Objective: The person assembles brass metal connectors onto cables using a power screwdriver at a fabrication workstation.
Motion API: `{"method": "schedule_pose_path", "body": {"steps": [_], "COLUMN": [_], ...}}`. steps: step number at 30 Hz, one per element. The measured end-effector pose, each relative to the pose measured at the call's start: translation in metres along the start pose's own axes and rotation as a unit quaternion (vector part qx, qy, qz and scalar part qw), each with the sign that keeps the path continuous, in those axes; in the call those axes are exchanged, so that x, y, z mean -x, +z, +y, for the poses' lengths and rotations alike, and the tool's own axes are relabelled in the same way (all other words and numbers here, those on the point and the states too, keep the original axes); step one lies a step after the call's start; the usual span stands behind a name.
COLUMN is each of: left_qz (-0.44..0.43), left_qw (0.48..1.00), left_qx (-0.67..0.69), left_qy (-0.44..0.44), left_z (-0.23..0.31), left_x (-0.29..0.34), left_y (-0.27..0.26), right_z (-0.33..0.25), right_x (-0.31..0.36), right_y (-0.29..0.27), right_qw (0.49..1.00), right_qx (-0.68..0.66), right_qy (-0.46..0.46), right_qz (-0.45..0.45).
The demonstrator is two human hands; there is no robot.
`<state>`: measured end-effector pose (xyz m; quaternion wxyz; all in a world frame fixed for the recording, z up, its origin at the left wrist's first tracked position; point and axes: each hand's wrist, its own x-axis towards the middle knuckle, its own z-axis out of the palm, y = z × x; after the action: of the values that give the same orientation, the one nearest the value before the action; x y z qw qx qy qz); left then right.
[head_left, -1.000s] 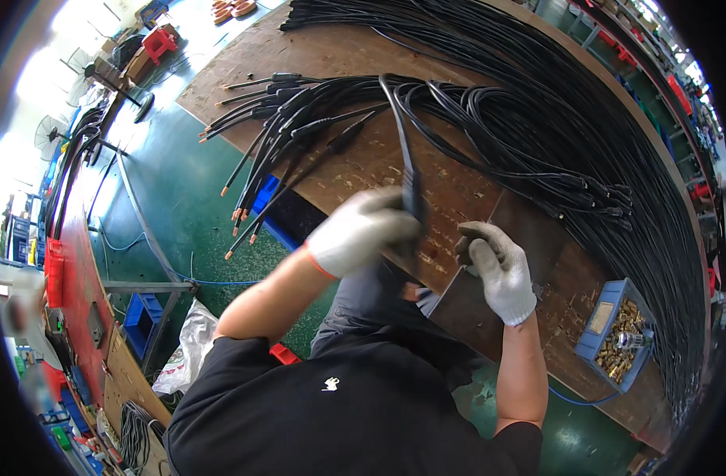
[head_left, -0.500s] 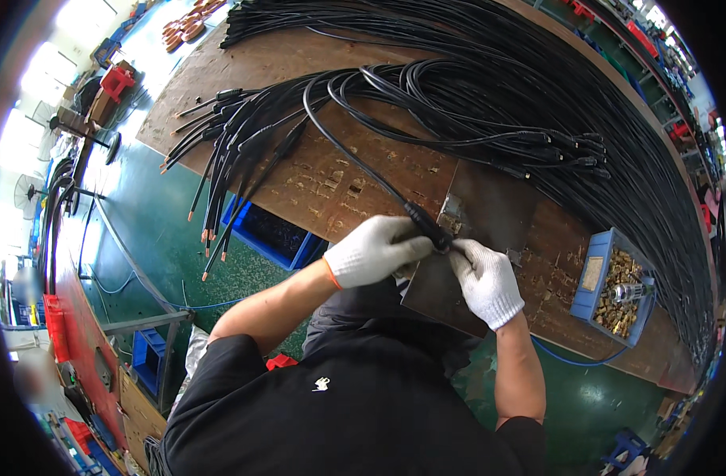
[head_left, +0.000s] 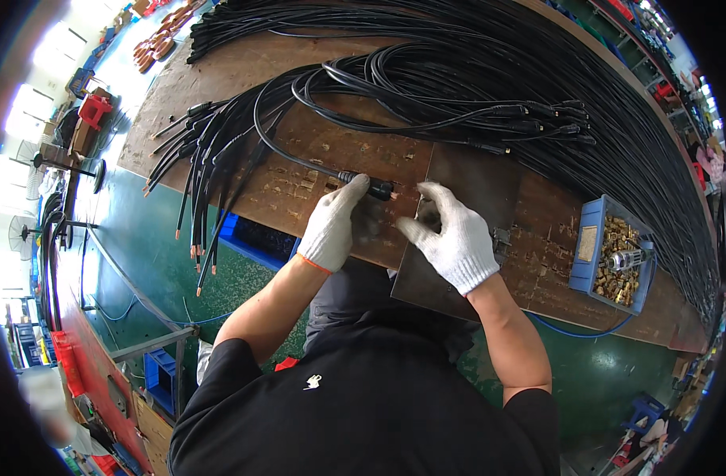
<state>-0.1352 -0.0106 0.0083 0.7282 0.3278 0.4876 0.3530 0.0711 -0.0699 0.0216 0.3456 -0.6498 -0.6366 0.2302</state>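
My left hand [head_left: 332, 228], in a white knit glove, is closed around the end of a black cable [head_left: 295, 160] over the wooden table. A thick black sleeve [head_left: 376, 187] sits on that end, and a bit of bare copper [head_left: 394, 194] shows at its tip, pointing right. The rest of the cable loops up and back to the bundle. Just right of the tip, my gloved right hand [head_left: 456, 242] is apart from it, with thumb and fingers spread and curved. I see nothing between them.
Black cables [head_left: 426, 87] with copper ends hang over the table's [head_left: 466, 170] left edge; a larger bundle [head_left: 617, 119] curves along the far side. A blue bin [head_left: 587, 246] of brass fittings stands at right, with a clear-and-metal tool on top. Another blue bin [head_left: 256, 242] sits below the table.
The cable end has swung left and away from me with my left hand, its tip now pointing right. My right hand has come off it and spread its fingers.
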Motion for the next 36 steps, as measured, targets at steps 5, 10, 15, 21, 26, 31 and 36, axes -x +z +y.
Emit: {"method": "schedule_pose_path", "body": {"steps": [5,10,15,21,26,31,36], "left_qz": [-0.016,0.015,0.011,0.188,0.167,0.107,0.111], "left_qw": [1.0,1.0,0.998,0.583,0.5,0.497,0.443], "left_qx": [-0.004,0.0,-0.06,-0.628,-0.809,-0.805,-0.839], "left_qy": [0.002,0.0,-0.01,0.479,0.262,0.306,0.295], "left_z": [-0.005,0.0,0.019,0.087,0.136,0.148,0.151], "left_x": [-0.004,0.002,0.009,-0.032,-0.113,-0.162,-0.172], "left_y": [-0.011,-0.011,-0.036,-0.056,-0.056,-0.043,0.003], "right_z": [-0.012,-0.014,-0.003,0.033,0.034,0.037,0.041], "right_x": [-0.016,-0.024,-0.018,0.016,0.032,0.03,0.021], "right_y": [0.017,0.023,-0.009,-0.024,-0.021,-0.032,-0.035], "right_qw": [0.996,0.993,0.992,0.99,0.992,0.992,0.988], "right_qx": [0.063,0.05,-0.043,-0.141,-0.125,-0.121,-0.147], "right_qy": [-0.063,-0.107,-0.114,-0.013,-0.016,0.006,0.009], "right_qz": [0.002,0.026,-0.007,-0.017,-0.002,-0.024,-0.037]}}
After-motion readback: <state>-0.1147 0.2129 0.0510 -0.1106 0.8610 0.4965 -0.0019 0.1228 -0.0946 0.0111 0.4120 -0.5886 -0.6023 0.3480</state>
